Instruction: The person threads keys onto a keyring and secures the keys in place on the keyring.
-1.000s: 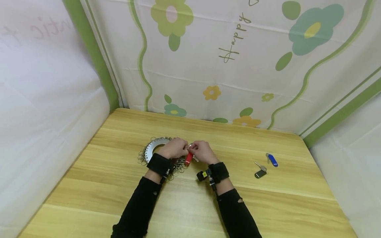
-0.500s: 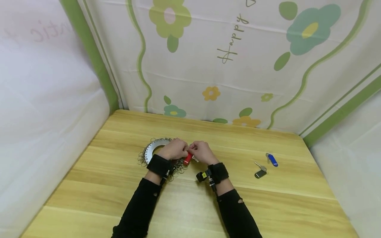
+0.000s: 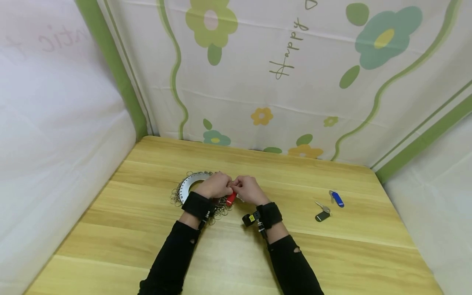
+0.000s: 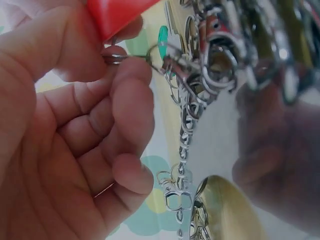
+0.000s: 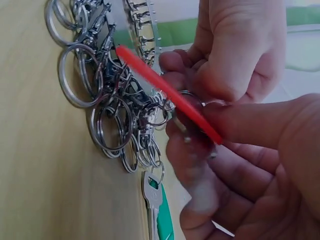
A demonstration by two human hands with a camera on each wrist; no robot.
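Note:
My left hand (image 3: 216,184) pinches a small split ring (image 4: 120,58) between thumb and index finger; the ring links to a metal clasp on a silver ring-shaped key holder (image 3: 185,186). Close against it, my right hand (image 3: 249,190) holds a red key tag (image 5: 170,95) between thumb and fingers. A blurred metal piece lies under the tag against the right fingers; its shape is unclear. Split rings (image 5: 80,75) hang in clusters from the holder's edge. A key (image 5: 152,192) with a green tag (image 5: 165,215) hangs from one of them. Fingers partly hide where tag and ring meet.
On the right of the wooden table (image 3: 228,254) lie a key with a black tag (image 3: 322,216) and a key with a blue tag (image 3: 337,199). A flower-print cloth (image 3: 236,82) stands behind the table, and white cloth walls (image 3: 55,143) flank it.
The right hand has shifted slightly left, toward the left hand. The red tag has moved slightly left and tilted, and its key is now less visible beside it.

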